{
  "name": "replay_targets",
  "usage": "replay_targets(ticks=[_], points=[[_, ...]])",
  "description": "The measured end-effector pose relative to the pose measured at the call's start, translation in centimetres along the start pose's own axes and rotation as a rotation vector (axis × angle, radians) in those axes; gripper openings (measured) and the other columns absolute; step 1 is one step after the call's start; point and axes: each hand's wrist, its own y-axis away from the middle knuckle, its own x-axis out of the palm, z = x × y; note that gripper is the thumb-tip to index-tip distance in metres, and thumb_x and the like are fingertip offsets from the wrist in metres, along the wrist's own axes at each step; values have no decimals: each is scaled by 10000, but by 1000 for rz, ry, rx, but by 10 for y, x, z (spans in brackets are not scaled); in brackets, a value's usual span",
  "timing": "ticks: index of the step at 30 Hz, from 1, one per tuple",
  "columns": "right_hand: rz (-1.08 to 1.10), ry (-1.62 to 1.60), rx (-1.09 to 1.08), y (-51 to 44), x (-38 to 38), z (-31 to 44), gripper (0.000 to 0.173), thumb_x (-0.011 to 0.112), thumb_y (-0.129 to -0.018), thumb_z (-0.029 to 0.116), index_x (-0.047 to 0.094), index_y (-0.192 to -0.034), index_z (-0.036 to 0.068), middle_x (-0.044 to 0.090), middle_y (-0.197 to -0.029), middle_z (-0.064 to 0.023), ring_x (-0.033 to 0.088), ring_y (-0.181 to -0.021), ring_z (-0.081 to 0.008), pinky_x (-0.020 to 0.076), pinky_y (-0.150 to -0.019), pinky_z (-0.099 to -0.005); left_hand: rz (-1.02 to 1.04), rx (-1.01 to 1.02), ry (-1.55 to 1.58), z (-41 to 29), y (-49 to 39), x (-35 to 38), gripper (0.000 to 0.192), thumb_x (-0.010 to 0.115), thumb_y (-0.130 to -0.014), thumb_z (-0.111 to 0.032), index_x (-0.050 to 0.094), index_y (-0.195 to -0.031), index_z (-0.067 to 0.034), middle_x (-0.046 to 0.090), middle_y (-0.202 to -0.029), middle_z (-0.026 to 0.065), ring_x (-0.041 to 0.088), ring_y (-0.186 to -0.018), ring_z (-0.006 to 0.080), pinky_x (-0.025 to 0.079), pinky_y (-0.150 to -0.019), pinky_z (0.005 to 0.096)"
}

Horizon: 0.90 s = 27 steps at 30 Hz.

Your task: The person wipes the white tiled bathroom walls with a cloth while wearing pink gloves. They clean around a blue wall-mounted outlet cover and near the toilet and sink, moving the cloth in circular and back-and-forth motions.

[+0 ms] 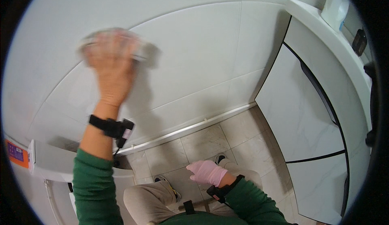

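Observation:
My left hand [114, 54], bare and blurred by motion, presses a pale, greyish cloth [88, 44] against the white tiled wall [188, 48]. The cloth shows around the fingers, and its exact kind cannot be made out. A black strap with a small device [114, 129] sits on that wrist. Low in front of my body, my right hand [206, 172] wears a pink glove, its fingers curled. Nothing can be seen in it, though its palm side is hidden. A similar black device [217, 193] is strapped to the right wrist.
A white vanity cabinet [297, 103] with black trim stands at the right, a white bottle [335, 9] on its counter. At the lower left is a white toilet tank [54, 158] beside an orange package [18, 153]. A white pipe [182, 130] runs along the wall's base above the tiled floor [203, 143].

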Motion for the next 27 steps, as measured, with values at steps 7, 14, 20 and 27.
replay_targets(ticks=[7, 14, 20, 27], points=[[110, 38, 107, -12, 4, -13, 491, 563, -856, 347, 573, -1265, 77, 606, -1239, -162, 573, -1142, -337, 469, -960, -408, 267, 367, 234, -42, 53, 6, 405, 511, -863, -175, 580, -1262, -170, 402, -1498, -1, 297, -1428, 266, 202, -1171, 555], [50, 7, 111, -14, 2, -9, 421, 562, -858, 326, 606, -1191, 73, 628, -1199, -172, 587, -1123, -347, 477, -949, -424, 70, -188, -107, 123, 162, -33, 703, 692, -751, -101, 458, -1401, -229, 319, -1531, 79, 220, -1444, 363, 138, -1171, 576], [67, 89, 170, -18, 2, -5, 386, 562, -861, 333, 614, -1154, 87, 643, -1153, -155, 600, -1096, -335, 495, -915, -434, -384, -1271, 261, 251, 233, -48, 533, 528, -947, -283, 369, -1376, -10, 283, -1525, 159, 304, -1381, 354, 295, -1118, 435], [45, 87, 165, -34, 7, -3, 387, 574, -851, 336, 612, -1158, 104, 642, -1146, -156, 603, -1087, -340, 500, -902, -441, -366, -1849, 863, 165, 316, -3, 580, 358, -1017, -449, 262, -1409, -33, 392, -1402, 155, 455, -1210, 286, 413, -998, 450]])
